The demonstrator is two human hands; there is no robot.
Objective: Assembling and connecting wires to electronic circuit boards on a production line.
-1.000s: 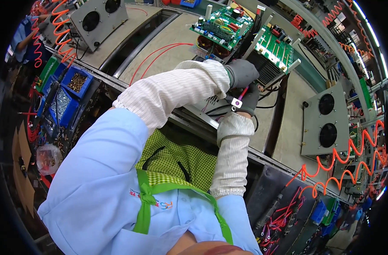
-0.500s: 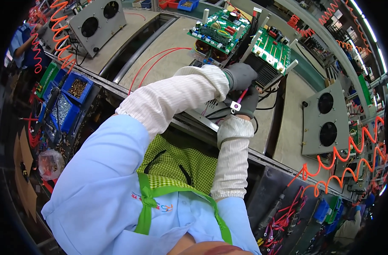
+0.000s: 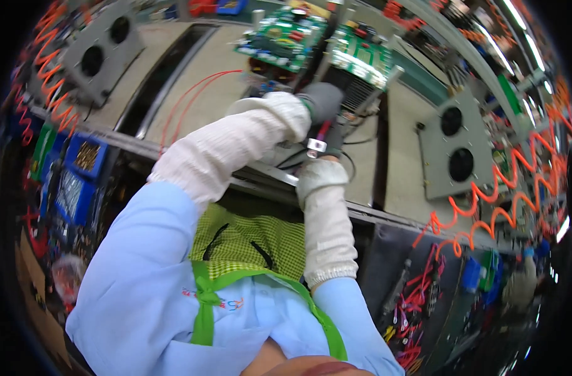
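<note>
Both my hands wear grey gloves and meet at the front of an open power unit with a black finned heat sink (image 3: pixel 353 89). My left hand (image 3: pixel 323 101) is closed beside the heat sink; its fingertips and whatever they hold are hidden. Just below it, my right hand (image 3: pixel 332 135) is closed by a short red cable (image 3: pixel 323 130), which it seems to grip. The cable's square metal lug (image 3: pixel 316 148) points back toward me above my right cuff. Green circuit boards (image 3: pixel 283 39) top the unit. Motion blurs the picture.
Grey panels with two round fans stand left (image 3: pixel 104 53) and right (image 3: pixel 456 144). Orange coiled hoses (image 3: pixel 514 200) hang at both sides. Blue bins of fasteners (image 3: pixel 85 155) sit lower left. Red cables with lugs (image 3: pixel 414 294) lie lower right. Two thin red wires (image 3: pixel 195 94) cross the bench.
The whole view has swung, so the bench and unit appear further left and higher. My hands stay together at the unit, the lugged cable still between them.
</note>
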